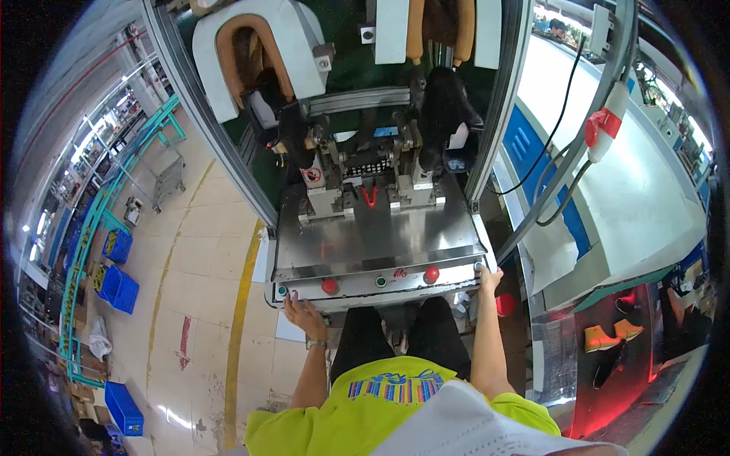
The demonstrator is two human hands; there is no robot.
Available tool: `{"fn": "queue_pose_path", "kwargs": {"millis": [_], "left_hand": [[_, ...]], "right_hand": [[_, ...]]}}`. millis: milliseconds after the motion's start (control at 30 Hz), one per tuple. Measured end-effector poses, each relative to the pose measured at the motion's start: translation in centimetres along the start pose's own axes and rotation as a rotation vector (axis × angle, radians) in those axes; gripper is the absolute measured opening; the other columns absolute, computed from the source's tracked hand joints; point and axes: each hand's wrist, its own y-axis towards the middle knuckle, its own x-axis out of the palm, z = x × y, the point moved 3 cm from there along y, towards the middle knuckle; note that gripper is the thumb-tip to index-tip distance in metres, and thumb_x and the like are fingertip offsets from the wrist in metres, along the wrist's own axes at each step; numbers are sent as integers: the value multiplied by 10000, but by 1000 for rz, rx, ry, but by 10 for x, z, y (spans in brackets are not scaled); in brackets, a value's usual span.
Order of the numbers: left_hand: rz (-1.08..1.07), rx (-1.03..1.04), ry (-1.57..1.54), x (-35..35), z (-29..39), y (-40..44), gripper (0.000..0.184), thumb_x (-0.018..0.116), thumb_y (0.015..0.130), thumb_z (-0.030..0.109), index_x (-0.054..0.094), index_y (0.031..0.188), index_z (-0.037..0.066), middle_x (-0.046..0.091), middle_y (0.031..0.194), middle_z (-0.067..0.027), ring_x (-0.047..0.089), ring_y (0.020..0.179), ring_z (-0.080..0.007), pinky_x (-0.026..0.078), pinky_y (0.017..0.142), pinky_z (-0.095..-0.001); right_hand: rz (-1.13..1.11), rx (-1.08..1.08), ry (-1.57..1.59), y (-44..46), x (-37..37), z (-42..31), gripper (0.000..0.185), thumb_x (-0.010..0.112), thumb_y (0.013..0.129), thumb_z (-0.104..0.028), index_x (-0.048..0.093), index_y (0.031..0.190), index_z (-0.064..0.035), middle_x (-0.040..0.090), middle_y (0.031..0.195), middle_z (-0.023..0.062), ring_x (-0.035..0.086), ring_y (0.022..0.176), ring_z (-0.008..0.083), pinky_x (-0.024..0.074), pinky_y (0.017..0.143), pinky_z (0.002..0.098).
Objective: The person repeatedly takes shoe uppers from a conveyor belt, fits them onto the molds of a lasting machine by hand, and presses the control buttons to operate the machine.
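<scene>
While the control panel [355, 285] lies crosswise, its long axis running left to right and its buttons facing up, the left hand [305, 316] is at its left end, fingers loosely spread, holding nothing visible, near a green button [283, 291]. At the panel's right end, the right hand [490, 279] is by a small button [478, 266]; I cannot tell whether its fingers grip anything. The step seems to be working these buttons, probably calling for a press at both ends.

We see a bright fisheye view, strongly curved, its rounded edges fading to black. White glare streaks the floor [205, 319]. Soft reflections lie on the steel deck [372, 235], darker toward its back corners. Red light tints the belt [633, 380], brightest near its right edge.
</scene>
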Motion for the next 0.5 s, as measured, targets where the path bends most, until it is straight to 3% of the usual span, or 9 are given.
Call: {"fn": "queue_pose_path", "kwargs": {"millis": [100, 200, 233, 333, 367, 467, 500], "left_hand": [[24, 5, 12, 14, -22, -8, 341, 440, 884, 173, 478, 1176, 2, 415, 1295, -200, 312, 1246, -364, 210, 1029, -491], [86, 22, 55, 18, -19, -10, 329, 409, 888, 179, 499, 1157, 11, 417, 1293, -191, 310, 1245, -365, 210, 1030, -488], [55, 9, 57, 16, -19, -9, 325, 414, 885, 177, 501, 1155, 17, 421, 1290, -185, 310, 1245, -363, 209, 1030, -488], [-14, -17, 45, 10, -20, -8, 314, 428, 878, 171, 508, 1148, 33, 433, 1280, -166, 310, 1243, -359, 207, 1030, -490], [-21, -20, 34, 9, -20, -8, 310, 433, 876, 170, 510, 1146, 38, 436, 1278, -161, 310, 1243, -358, 207, 1030, -491], [-62, -61, -5, 4, -19, -5, 309, 444, 883, 181, 503, 1152, 41, 435, 1280, -151, 320, 1242, -347, 206, 1028, -495], [-75, -81, -13, 1, -18, -5, 310, 444, 885, 184, 500, 1154, 39, 434, 1281, -151, 323, 1241, -345, 205, 1028, -494]], "right_hand": [[143, 22, -121, -6, 1, -6, 757, 746, 526, -156, 428, 1183, 43, 500, 1133, 240, 471, 1095, 332, 372, 960, 369], [45, 58, -26, 8, 3, 2, 780, 752, 522, -145, 405, 1189, 63, 524, 1119, 235, 552, 987, 312, 423, 901, 346], [188, -32, -50, 7, 7, 2, 569, 717, 565, -62, 480, 1068, 56, 605, 942, 158, 604, 772, 238, 487, 719, 340], [195, -9, 141, 0, 7, 1, 534, 714, 573, -51, 513, 1057, 54, 611, 919, 128, 607, 788, 236, 485, 738, 356], [29, 48, 247, -10, 3, -9, 493, 708, 583, -45, 540, 1036, 53, 614, 921, 122, 610, 799, 243, 489, 735, 362], [-146, -67, 359, 13, 9, 12, 421, 722, 670, -125, 561, 1023, 39, 615, 924, 123, 611, 811, 235, 490, 694, 357], [-164, -16, 367, 8, 6, 6, 450, 705, 707, -149, 520, 1064, 53, 601, 961, 134, 604, 823, 219, 492, 703, 339]]}}
